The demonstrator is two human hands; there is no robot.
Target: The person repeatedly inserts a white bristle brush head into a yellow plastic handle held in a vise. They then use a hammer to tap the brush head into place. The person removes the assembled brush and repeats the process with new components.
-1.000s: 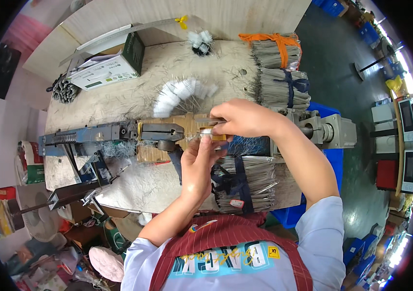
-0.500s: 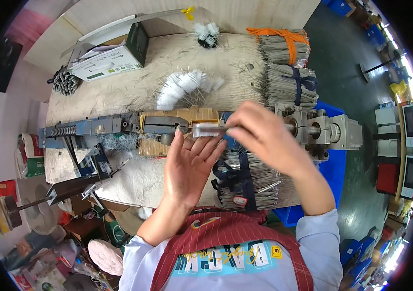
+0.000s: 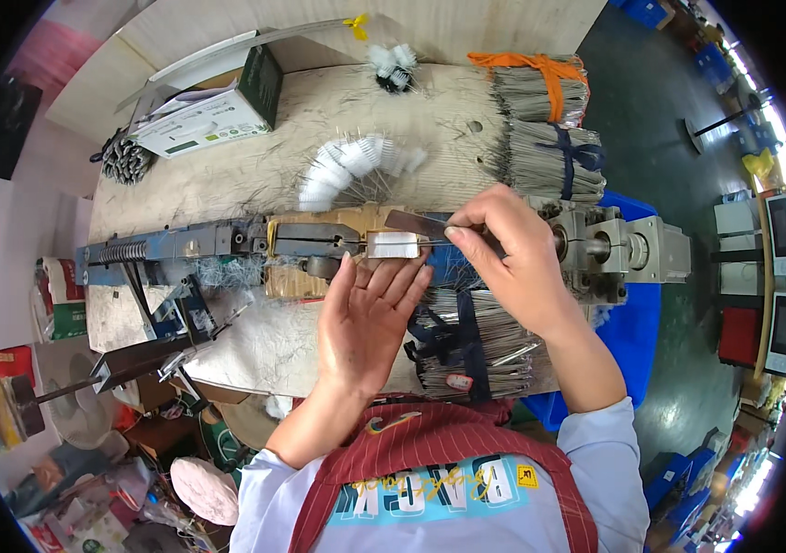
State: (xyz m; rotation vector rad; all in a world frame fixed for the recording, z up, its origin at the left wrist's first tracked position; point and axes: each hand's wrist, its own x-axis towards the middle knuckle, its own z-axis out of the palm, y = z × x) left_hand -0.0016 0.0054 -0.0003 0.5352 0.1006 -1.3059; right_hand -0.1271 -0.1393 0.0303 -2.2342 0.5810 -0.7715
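1. Here at the bench (image 3: 236,189), the left hand (image 3: 359,318) is lying palm up and wide, its fingers spreading just below the white bristle piece (image 3: 395,244); it is gripping nothing that I can see, and whether its fingertips are touching the bristles I cannot tell;
2. On the other side, the right hand (image 3: 513,247) is closing narrow, thumb and finger pinching the end of a dark flat strip (image 3: 414,222); the strip is slanting just beyond the bristles, on their far side;
3. The white bristle piece is lying flat between the dark clamp (image 3: 317,240) and the right hand; a thin wire (image 3: 431,242) is seemingly running from it toward that hand, though whether it is passing through the bristles I cannot tell;
4. Progress check: this 1 piece is looking only partly done, in my judgement; the bristles are forming a flat block, and no round, twisted shape is showing;
5. Already done, by my reading: a fan of white bristled pieces (image 3: 342,172) is lying farther back, wire ends sticking out;
6. Left over: 3 tied bundles of wires are waiting, 1 orange-tied bundle (image 3: 520,97) and 2 with navy ties (image 3: 533,158) (image 3: 503,348); that stock is looking unused, so plenty is apparently remaining;
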